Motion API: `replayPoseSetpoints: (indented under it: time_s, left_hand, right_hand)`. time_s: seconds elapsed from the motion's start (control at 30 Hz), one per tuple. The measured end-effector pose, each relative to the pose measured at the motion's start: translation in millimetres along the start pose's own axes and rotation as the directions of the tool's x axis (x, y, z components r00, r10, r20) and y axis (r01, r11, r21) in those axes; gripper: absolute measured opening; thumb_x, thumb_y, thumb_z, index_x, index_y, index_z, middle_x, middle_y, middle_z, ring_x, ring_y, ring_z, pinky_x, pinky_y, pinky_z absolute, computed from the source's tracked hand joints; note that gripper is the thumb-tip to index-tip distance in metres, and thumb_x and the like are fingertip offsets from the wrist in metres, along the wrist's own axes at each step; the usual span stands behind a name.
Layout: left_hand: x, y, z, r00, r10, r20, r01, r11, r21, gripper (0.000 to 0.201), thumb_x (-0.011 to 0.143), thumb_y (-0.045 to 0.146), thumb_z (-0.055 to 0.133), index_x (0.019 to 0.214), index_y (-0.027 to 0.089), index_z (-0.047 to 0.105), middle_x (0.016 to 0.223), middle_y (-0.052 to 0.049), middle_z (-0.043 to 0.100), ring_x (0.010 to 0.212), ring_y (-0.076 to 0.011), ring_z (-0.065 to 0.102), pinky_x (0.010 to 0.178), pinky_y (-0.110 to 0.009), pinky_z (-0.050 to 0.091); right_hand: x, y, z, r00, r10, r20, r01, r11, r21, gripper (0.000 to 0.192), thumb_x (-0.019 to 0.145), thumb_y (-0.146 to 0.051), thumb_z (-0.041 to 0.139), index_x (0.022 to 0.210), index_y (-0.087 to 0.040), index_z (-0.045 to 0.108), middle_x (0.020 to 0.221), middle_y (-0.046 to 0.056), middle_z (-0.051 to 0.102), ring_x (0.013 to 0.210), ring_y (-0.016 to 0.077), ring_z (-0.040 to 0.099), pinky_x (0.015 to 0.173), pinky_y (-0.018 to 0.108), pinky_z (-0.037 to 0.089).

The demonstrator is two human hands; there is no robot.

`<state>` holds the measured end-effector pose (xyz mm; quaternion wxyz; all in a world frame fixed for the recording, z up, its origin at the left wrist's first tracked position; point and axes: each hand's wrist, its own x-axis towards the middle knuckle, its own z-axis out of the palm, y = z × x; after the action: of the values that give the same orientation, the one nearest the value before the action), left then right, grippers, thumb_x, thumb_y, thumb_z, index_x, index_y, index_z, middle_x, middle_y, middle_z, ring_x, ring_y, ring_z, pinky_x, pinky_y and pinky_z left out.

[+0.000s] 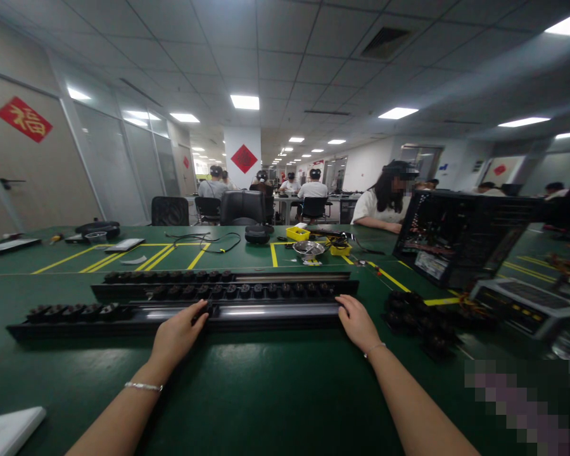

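My left hand (178, 329) is positioned at the middle of the near rail (275, 312), with the thumb and forefinger at a small black piece (211, 308) on it. The view does not show whether these fingers are clenched on the piece or only touching it. My right hand (360, 324) is positioned at the right end of the same rail, fingers bent; I cannot tell whether it grasps the rail or merely rests against it.

The near rail lies lengthwise on the green table (275, 396), directly ahead of both hands. Its smooth, shiny section extends between my grips. To the left of my left hand, a row of black knobs (71, 313) occupies the rail's far-left portion. Just beyond the fingers, a second row of black knobs (244, 291) runs parallel to the rail, and a rear rail (292, 277) lies behind that row.

To the right of my right hand is a pile of black parts (418, 323); farther right is a metal box (525, 307). A computer case (456, 237) stands beyond the pile. Ahead of the grips, past the rails, are a metal bowl (308, 249) and a yellow tray (297, 234).
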<state>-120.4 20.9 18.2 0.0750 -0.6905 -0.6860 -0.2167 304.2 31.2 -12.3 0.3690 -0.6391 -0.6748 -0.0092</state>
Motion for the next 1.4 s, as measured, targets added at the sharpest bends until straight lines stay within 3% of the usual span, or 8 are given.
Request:
replayPoseSetpoints:
  time_s: [0.7,1.07,1.17,1.23,1.3,1.4]
  left_hand:
    - [-3.7,9.0,-1.6,0.998,0.056,-0.003,-0.056,0.997,-0.052,0.045,0.081,0.041,0.041,0.121,0.025,0.052,0.119,-0.002,0.061,0.1,-0.0187,0.061,0.085,-0.029,0.047]
    - [-4.0,13.1,-3.7,0.995,0.09,0.031,-0.088,0.995,-0.052,0.049,0.082,0.042,0.037,0.125,0.02,0.046,0.109,-0.005,0.066,0.098,-0.0178,0.061,0.088,-0.031,0.044]
    - [-1.3,8.1,3.6,0.986,0.162,-0.03,-0.162,0.987,-0.007,0.055,0.082,0.045,0.038,0.129,0.016,0.042,0.123,-0.008,0.058,0.115,-0.0207,0.051,0.099,-0.036,0.037]
    - [0.1,4.4,10.8,0.983,0.162,-0.086,-0.157,0.985,0.069,0.063,0.079,0.05,0.041,0.13,0.013,0.042,0.138,-0.012,0.042,0.131,-0.0267,0.03,0.105,-0.042,0.028]
    - [0.6,1.5,17.3,0.99,0.128,-0.055,-0.12,0.986,0.119,0.065,0.079,0.054,0.038,0.129,0.012,0.045,0.143,-0.012,0.033,0.135,-0.0301,0.018,0.107,-0.047,0.024]
    - [-0.1,-0.7,21.6,0.988,0.146,0.052,-0.152,0.98,0.126,0.065,0.081,0.056,0.032,0.13,0.015,0.043,0.141,-0.009,0.038,0.135,-0.0266,0.019,0.108,-0.048,0.02]
  right_hand:
    - [-1.2,-4.9,-2.8,1.0,0.025,0.011,-0.024,1.0,-0.006,0.039,0.081,-0.024,0.035,0.109,-0.018,0.061,0.118,0.008,0.056,0.116,0.0198,0.045,0.105,0.039,0.031]
    - [-0.6,-1.4,-1.1,0.999,0.023,0.023,-0.023,1.0,0.012,0.04,0.081,-0.026,0.035,0.109,-0.015,0.06,0.119,0.009,0.054,0.117,0.019,0.044,0.104,0.036,0.031]
    - [-1.2,-2.9,-2.3,0.999,0.028,0.02,-0.028,0.999,0.021,0.039,0.081,-0.025,0.035,0.109,-0.017,0.061,0.119,0.008,0.055,0.117,0.0194,0.044,0.104,0.038,0.031]
    - [-1.4,-3.7,-2.9,0.999,0.032,0.021,-0.033,0.999,0.023,0.039,0.081,-0.026,0.036,0.109,-0.017,0.061,0.119,0.008,0.055,0.117,0.0197,0.044,0.104,0.038,0.031]
    - [-1.5,-4.0,-3.2,0.999,0.034,0.022,-0.035,0.999,0.021,0.039,0.081,-0.026,0.035,0.109,-0.017,0.061,0.119,0.009,0.055,0.117,0.0199,0.044,0.104,0.038,0.031]
    - [-1.4,-3.5,-2.8,0.999,0.038,0.021,-0.039,0.999,0.024,0.039,0.081,-0.026,0.035,0.109,-0.018,0.061,0.119,0.008,0.055,0.117,0.0196,0.044,0.104,0.038,0.032]
